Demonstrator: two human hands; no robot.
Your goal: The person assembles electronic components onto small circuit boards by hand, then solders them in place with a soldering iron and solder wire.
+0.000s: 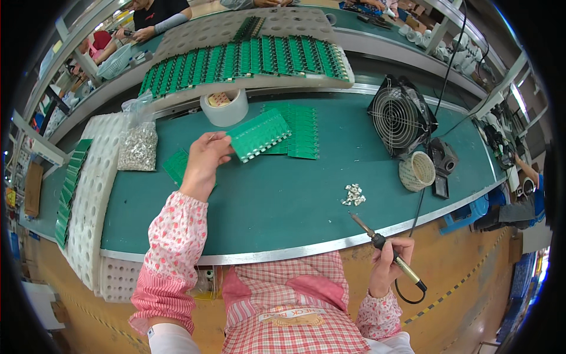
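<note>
My left hand (210,154) pinches the left end of a green circuit board panel (259,134), which is tilted above the bench and has a row of white parts along its lower edge. Behind it, more green panels (303,131) lie on the dark green mat, partly covered. Another green board (175,166) lies beside my left wrist. My right hand (389,263) is closed around the handle of a soldering iron (377,239), its tip pointing up and left over the bench's front edge. Beyond the tip sits a small heap of white connectors (354,194).
A black fan (396,118), a tape-roll cup (417,171) and a dark soldering stand (443,156) stand at right. A tape roll (225,107) and a bag of small parts (138,143) sit left. Foam trays (94,183) hold boards. People work across the bench.
</note>
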